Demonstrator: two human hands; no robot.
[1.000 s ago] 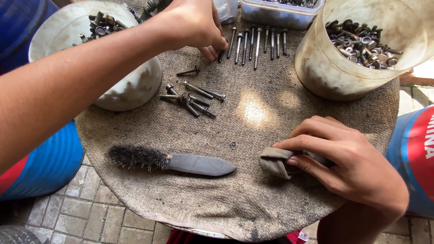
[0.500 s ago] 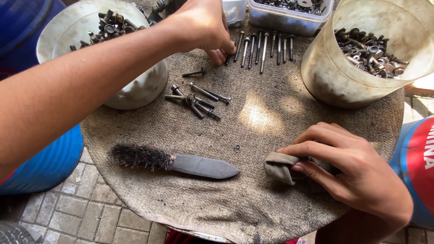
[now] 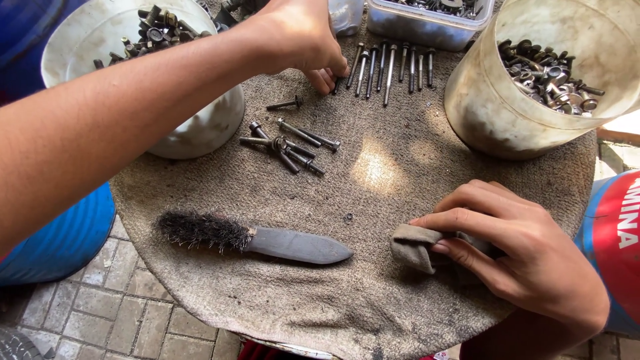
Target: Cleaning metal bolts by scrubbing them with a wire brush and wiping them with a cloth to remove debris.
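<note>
Two pale buckets [image 3: 533, 120] of bolts are flanking the cloth-covered counter [image 3: 373, 280], the landmark here. At its far edge the left hand [image 3: 300, 40] is pinching at a row of bolts [image 3: 390, 67]. Near its front, beside a wire brush [image 3: 247, 237], the right hand [image 3: 520, 253] is clenching its grip on a rag [image 3: 413, 243].

the row of bolts [image 3: 390, 63] lies at twelve o'clock on the cloth-covered table [image 3: 373, 293], the loose bolts [image 3: 290, 143] at ten, the wire brush [image 3: 250, 239] at seven, the rag [image 3: 415, 247] at four, buckets [image 3: 200, 127] [image 3: 493, 113] at ten and two.
</note>
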